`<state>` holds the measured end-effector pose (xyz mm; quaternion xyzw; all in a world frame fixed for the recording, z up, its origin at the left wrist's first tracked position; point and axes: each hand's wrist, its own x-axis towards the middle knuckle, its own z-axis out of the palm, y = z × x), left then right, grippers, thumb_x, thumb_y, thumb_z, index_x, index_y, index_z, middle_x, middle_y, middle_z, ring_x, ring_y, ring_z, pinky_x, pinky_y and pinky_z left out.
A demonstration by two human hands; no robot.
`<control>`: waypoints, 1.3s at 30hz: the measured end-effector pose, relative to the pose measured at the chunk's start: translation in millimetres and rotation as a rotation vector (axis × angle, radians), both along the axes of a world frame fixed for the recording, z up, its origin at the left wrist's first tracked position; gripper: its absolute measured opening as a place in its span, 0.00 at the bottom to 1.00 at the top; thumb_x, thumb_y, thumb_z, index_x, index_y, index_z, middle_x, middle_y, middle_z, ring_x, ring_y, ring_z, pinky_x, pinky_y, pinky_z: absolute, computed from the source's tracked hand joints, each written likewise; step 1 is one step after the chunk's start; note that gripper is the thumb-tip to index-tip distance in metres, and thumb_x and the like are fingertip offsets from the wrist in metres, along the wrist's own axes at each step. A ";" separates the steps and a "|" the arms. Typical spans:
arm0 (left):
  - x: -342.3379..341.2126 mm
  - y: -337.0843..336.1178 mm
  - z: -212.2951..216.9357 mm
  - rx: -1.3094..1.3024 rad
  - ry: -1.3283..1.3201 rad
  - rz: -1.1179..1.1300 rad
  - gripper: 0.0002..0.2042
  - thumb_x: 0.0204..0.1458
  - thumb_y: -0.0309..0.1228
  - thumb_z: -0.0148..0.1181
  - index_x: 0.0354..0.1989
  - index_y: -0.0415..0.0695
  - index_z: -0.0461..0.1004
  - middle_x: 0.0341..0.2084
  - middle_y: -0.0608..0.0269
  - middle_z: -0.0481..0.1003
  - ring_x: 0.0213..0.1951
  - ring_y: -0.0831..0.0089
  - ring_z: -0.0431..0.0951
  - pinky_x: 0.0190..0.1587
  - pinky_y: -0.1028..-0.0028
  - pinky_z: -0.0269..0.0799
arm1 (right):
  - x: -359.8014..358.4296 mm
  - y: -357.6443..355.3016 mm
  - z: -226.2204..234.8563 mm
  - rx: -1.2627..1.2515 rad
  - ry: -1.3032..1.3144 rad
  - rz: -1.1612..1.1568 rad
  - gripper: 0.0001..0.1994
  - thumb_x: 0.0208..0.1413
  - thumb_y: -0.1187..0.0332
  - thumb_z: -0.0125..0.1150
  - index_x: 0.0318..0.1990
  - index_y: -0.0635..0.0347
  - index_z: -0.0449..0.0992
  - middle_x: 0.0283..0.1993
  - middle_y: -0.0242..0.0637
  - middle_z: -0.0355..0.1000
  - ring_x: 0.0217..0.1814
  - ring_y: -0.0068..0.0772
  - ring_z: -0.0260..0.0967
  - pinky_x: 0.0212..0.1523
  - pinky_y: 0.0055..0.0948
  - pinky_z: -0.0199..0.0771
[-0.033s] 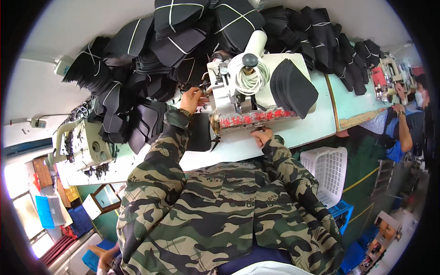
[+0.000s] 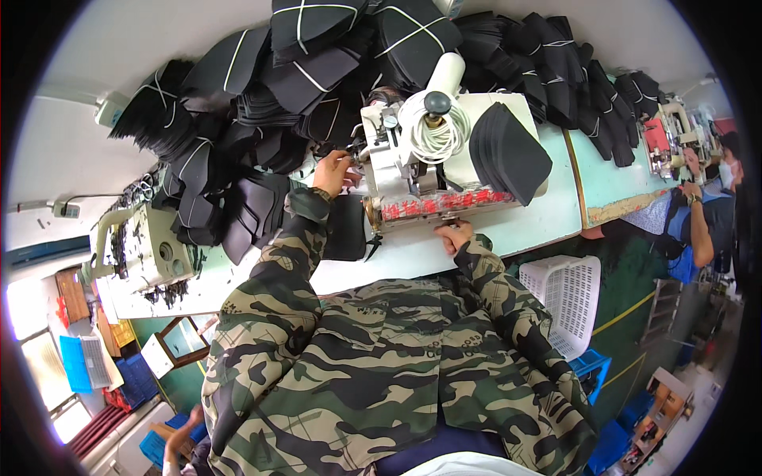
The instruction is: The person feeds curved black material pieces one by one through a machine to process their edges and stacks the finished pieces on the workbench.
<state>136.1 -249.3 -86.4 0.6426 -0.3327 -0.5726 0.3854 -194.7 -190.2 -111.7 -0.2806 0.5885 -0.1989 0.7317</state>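
Observation:
My left hand [image 2: 331, 173] is at the left end of a pale skiving-type machine [image 2: 383, 166], its fingers bent inward against small metal parts. Whatever lies between those fingertips is too small to make out. Along the machine's front edge runs a red-and-white marked strip [image 2: 440, 205]. Just below that strip my right hand [image 2: 455, 236] is curled, fingertips close to a small metal fitting; its grip is partly hidden. A black flat piece [image 2: 346, 228] lies on the table below my left hand. On the machine's right top rests a fanned stack of black pieces [image 2: 509, 152].
Tied black bundles [image 2: 313, 75] are heaped behind the machine. A coiled white cord [image 2: 435, 135] hangs on it. Another machine [image 2: 155, 250] stands left on the white table [image 2: 413, 258]. A white basket [image 2: 565, 305] is below right. One person [image 2: 698, 222] works at far right; another's arm [image 2: 181, 444] shows lower left.
My hands and the machine look the same. At the lower left, the other person's hand has shifted slightly upward.

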 end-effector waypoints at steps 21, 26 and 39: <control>-87.0 96.6 100.5 -0.093 0.460 0.971 0.16 0.57 0.42 0.48 0.41 0.40 0.68 0.34 0.58 0.74 0.36 0.67 0.75 0.37 0.68 0.69 | 119.0 49.3 195.0 -1.318 -0.033 0.575 0.17 0.34 0.77 0.65 0.36 0.63 0.70 0.37 0.41 0.64 0.40 0.43 0.64 0.39 0.36 0.67; -77.6 89.8 93.9 -0.133 0.318 1.000 0.13 0.56 0.39 0.50 0.37 0.41 0.69 0.28 0.60 0.75 0.30 0.68 0.76 0.32 0.70 0.69 | 136.8 50.3 194.1 -1.523 0.058 0.551 0.22 0.31 0.78 0.63 0.42 0.65 0.71 0.41 0.40 0.65 0.44 0.44 0.64 0.41 0.35 0.70; -70.9 107.9 76.4 -0.148 0.594 1.262 0.14 0.57 0.43 0.49 0.34 0.44 0.71 0.25 0.63 0.75 0.26 0.74 0.76 0.27 0.76 0.68 | 173.3 64.8 186.7 -1.627 0.099 0.896 0.21 0.38 0.75 0.63 0.43 0.67 0.68 0.43 0.46 0.63 0.44 0.49 0.62 0.44 0.39 0.65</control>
